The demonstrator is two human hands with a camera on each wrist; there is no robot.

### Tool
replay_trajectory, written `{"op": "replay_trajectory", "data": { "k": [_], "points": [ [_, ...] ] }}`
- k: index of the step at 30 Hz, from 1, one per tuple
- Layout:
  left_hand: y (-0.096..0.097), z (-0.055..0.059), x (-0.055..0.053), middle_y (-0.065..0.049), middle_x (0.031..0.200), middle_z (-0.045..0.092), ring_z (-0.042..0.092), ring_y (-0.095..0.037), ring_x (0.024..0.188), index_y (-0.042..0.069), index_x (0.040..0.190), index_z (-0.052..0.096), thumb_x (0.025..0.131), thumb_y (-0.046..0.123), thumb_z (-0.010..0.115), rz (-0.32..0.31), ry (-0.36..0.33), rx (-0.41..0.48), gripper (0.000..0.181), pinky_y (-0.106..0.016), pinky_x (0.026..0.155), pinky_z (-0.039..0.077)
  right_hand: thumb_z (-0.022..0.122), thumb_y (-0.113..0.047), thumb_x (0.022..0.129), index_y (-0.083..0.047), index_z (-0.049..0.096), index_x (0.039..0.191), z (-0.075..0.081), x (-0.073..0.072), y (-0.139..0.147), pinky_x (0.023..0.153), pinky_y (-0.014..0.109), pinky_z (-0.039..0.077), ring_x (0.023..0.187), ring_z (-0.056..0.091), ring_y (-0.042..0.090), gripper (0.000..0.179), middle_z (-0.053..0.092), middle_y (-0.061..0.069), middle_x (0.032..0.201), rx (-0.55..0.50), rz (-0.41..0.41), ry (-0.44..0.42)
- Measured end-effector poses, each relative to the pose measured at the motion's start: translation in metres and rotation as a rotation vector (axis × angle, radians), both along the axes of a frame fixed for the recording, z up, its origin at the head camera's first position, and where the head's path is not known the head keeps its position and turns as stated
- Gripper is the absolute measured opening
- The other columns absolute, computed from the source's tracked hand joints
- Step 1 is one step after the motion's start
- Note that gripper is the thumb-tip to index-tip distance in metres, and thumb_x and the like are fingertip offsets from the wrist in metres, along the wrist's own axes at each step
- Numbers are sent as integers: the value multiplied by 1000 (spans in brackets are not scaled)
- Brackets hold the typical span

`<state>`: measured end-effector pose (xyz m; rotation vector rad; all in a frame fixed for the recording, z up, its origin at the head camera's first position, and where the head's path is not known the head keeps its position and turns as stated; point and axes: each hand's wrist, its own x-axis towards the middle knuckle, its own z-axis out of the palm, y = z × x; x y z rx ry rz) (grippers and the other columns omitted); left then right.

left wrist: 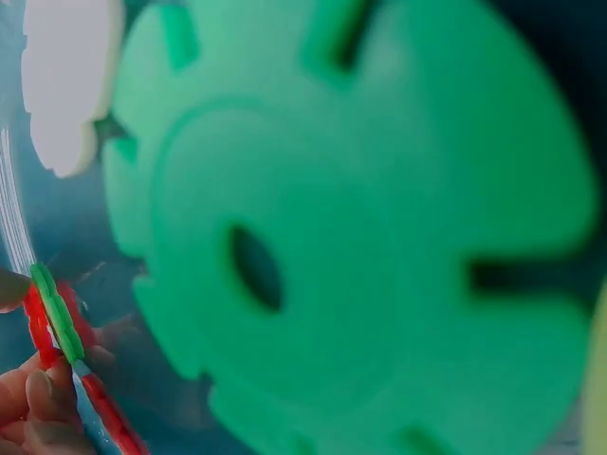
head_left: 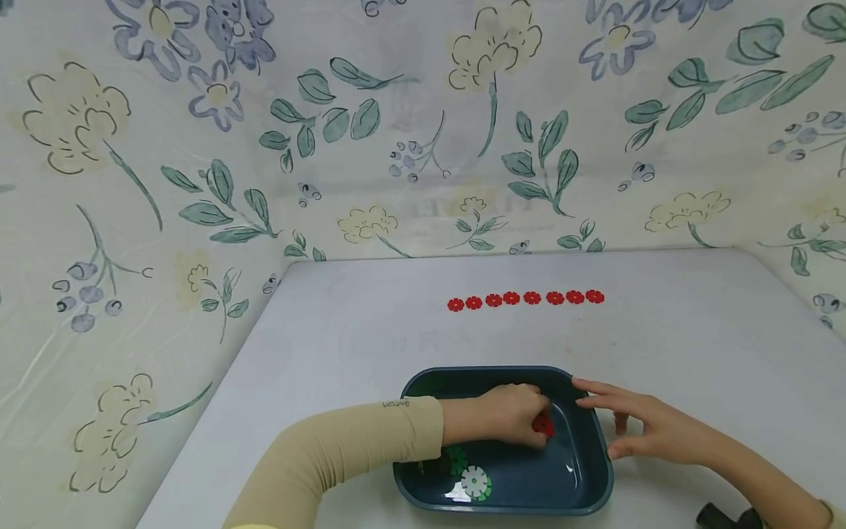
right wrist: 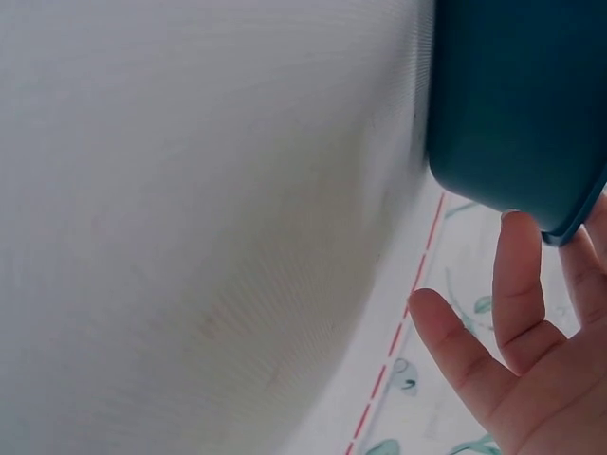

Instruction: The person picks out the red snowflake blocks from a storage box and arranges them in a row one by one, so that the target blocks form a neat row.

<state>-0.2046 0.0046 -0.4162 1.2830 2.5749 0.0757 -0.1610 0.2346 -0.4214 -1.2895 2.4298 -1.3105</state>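
Inside a dark blue rectangular basin, my left hand pinches a red notched plastic disc. The left wrist view shows the fingertips at that disc, with a green disc and other red pieces close against it; which of these are gripped is partly hidden. A white disc and green discs lie on the basin floor. A large green disc fills the left wrist view. My right hand, fingers spread, touches the basin's right rim.
Several red notched discs form a row across the white table beyond the basin. Floral cloth hangs behind and beside the table. A black object sits at the front right, under the right forearm.
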Motion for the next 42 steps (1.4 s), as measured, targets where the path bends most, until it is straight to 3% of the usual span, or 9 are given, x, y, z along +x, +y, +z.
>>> {"op": "replay_trajectory", "data": {
  "k": [4, 13, 19, 26, 31, 34, 38, 42],
  "points": [
    [-1, 1, -2, 7, 75, 55, 47, -1, 59, 13, 101, 65, 80, 27, 68, 2, -38, 30, 26, -9, 48, 38, 71, -3, 74, -9, 48, 131, 1, -1, 0, 58, 19, 46, 112, 38, -6, 62, 28, -23, 144, -9, 7, -4],
    [-4, 0, -5, 7, 70, 59, 49, -1, 54, 9, 110, 64, 80, 14, 70, 84, -256, 183, 32, -8, 50, 42, 71, -2, 74, -9, 48, 131, 1, -1, 0, 57, 19, 46, 111, 39, -5, 62, 28, -21, 145, -15, 16, 3],
    [-5, 0, -8, 6, 64, 57, 51, -3, 50, 10, 109, 65, 81, 10, 68, 188, -385, 258, 29, -12, 49, 45, 71, -2, 73, -9, 48, 131, 2, -1, 0, 56, 18, 45, 108, 40, -3, 62, 28, -21, 145, -6, 14, 10],
    [-10, 11, -12, 3, 64, 56, 52, -7, 47, 10, 113, 62, 82, 11, 68, 249, -517, 343, 32, -15, 50, 48, 71, -3, 74, -9, 47, 131, 2, -1, 0, 56, 18, 44, 106, 41, -2, 62, 27, -22, 145, 1, 15, -10],
    [-15, 33, -18, 3, 66, 57, 51, -8, 48, 12, 116, 61, 82, 14, 69, 228, -466, 361, 35, -15, 50, 47, 70, -3, 75, -10, 47, 131, 2, 0, 1, 55, 18, 44, 101, 43, -1, 61, 26, -24, 144, 7, 12, -14],
    [-20, 48, -26, 3, 71, 58, 52, -11, 50, 13, 117, 60, 82, 16, 68, 228, -414, 379, 36, -16, 51, 47, 71, -5, 75, -11, 48, 131, 1, 1, 1, 55, 18, 45, 100, 43, -1, 60, 26, -27, 143, 16, -5, -16],
    [-35, 65, -45, 2, 77, 61, 56, -20, 54, 15, 117, 60, 82, 17, 68, 282, -371, 430, 36, -18, 53, 49, 71, -6, 75, -12, 49, 130, 1, 1, 0, 54, 18, 45, 101, 42, -2, 60, 27, -28, 142, 20, -19, -21],
    [-54, 76, -72, -2, 77, 61, 55, -20, 56, 15, 118, 60, 84, 16, 66, 368, -326, 471, 35, -21, 54, 49, 71, -5, 75, -12, 49, 130, 1, 1, 0, 54, 18, 45, 101, 43, -1, 60, 27, -28, 143, 15, -12, -21]
  ]
}}
